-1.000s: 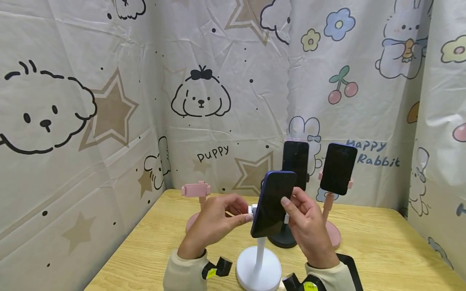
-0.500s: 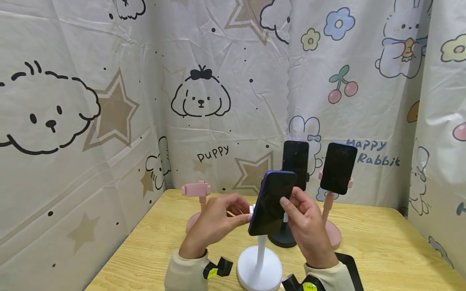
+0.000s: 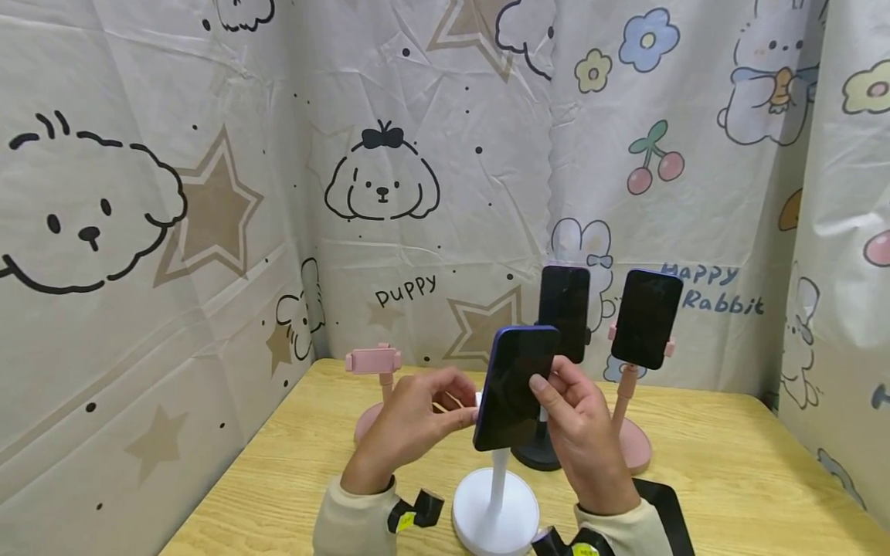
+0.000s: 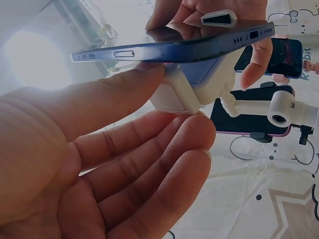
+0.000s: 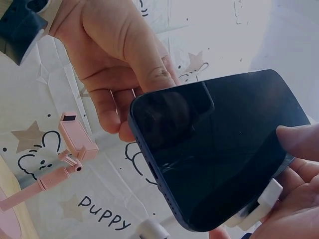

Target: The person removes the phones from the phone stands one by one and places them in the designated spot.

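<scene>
A blue-edged smartphone (image 3: 514, 390) stands tilted at a white phone stand (image 3: 495, 510). Behind the phone, my left hand (image 3: 417, 417) pinches the end of the stand's white clamp (image 4: 174, 97), thumb against one side and fingertips on the other. My right hand (image 3: 584, 432) holds the phone's right edge, thumb on the black screen and fingers behind. The right wrist view shows the other white clamp jaw overlapping the phone's edge near the right thumb. Most of the clamp is hidden by the phone in the head view.
Further back, a black phone stand (image 3: 538, 452) and a pink stand (image 3: 629, 444) each bear a phone. A pink stand with a bare clamp (image 3: 374, 360) is at the left. A flat black object (image 3: 664, 510) lies by the right sleeve. Printed cloth walls surround the wooden table.
The phone and my right hand have shifted slightly to the left, covering more of the white clamp. My left hand stays in nearly the same place.
</scene>
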`<action>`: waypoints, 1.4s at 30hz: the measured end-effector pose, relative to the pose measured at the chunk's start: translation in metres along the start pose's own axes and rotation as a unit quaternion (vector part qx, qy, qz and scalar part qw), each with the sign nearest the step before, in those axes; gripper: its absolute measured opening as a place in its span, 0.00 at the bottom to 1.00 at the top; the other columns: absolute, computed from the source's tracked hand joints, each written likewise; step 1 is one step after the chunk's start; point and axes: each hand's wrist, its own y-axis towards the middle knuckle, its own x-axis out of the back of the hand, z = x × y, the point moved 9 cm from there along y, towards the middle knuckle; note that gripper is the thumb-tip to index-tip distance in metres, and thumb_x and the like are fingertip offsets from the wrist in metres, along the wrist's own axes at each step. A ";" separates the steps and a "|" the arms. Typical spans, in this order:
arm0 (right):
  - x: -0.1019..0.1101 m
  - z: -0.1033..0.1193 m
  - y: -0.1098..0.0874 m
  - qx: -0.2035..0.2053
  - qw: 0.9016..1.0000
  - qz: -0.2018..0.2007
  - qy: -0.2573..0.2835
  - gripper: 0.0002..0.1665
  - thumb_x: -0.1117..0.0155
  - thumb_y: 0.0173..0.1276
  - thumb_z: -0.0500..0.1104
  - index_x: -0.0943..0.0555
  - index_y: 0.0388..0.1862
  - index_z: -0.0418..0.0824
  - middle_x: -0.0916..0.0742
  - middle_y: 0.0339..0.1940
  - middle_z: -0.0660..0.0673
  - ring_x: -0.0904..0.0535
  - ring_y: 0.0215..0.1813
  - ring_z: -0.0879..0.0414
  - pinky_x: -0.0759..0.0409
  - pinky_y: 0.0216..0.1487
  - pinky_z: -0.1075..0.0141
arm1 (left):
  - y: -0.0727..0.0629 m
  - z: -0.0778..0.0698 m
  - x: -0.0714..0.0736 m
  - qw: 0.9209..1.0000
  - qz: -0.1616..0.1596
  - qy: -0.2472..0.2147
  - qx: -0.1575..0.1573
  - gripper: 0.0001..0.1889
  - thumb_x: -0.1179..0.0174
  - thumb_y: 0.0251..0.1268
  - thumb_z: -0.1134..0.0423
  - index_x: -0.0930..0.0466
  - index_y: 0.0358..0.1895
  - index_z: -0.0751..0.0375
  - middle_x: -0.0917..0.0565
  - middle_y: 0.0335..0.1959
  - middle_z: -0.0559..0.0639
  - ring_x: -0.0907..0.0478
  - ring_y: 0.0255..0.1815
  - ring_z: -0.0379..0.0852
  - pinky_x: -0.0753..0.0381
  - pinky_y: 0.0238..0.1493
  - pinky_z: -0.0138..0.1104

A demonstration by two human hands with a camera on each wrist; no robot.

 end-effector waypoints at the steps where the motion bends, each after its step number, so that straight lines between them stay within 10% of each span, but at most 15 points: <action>1: -0.001 -0.001 0.000 -0.005 1.000 0.001 -0.002 0.16 0.48 0.75 0.36 0.30 0.59 0.33 0.17 0.50 0.45 0.24 0.57 0.53 0.30 0.64 0.65 | 0.000 0.000 0.000 1.000 0.000 0.001 -0.001 0.07 0.31 0.58 0.61 0.19 0.36 0.53 0.17 0.32 0.40 0.19 0.31 0.36 0.18 0.34 0.31; 21: 0.002 0.006 -0.004 -0.027 0.999 -0.015 -0.021 0.19 0.47 0.75 0.38 0.31 0.59 0.29 0.16 0.51 0.43 0.25 0.59 0.51 0.30 0.64 0.64 | 0.002 -0.003 -0.003 1.000 0.001 0.020 -0.007 0.08 0.33 0.60 0.59 0.16 0.42 0.53 0.14 0.37 0.43 0.18 0.35 0.35 0.18 0.38 0.31; 37: 0.021 0.013 -0.006 -0.048 0.997 -0.051 -0.035 0.27 0.46 0.75 0.42 0.37 0.67 0.29 0.27 0.64 0.38 0.37 0.69 0.51 0.50 0.75 0.56 | 0.003 0.010 0.011 0.998 -0.058 0.025 0.007 0.08 0.33 0.60 0.64 0.16 0.43 0.55 0.15 0.33 0.41 0.19 0.33 0.36 0.18 0.37 0.31; 42: 0.029 0.015 -0.007 -0.053 0.996 -0.065 -0.039 0.26 0.45 0.75 0.43 0.35 0.65 0.29 0.25 0.61 0.37 0.36 0.68 0.50 0.41 0.71 0.61 | 0.003 0.013 0.014 0.997 -0.071 0.039 0.010 0.09 0.34 0.62 0.63 0.16 0.45 0.55 0.16 0.33 0.40 0.20 0.33 0.35 0.19 0.40 0.32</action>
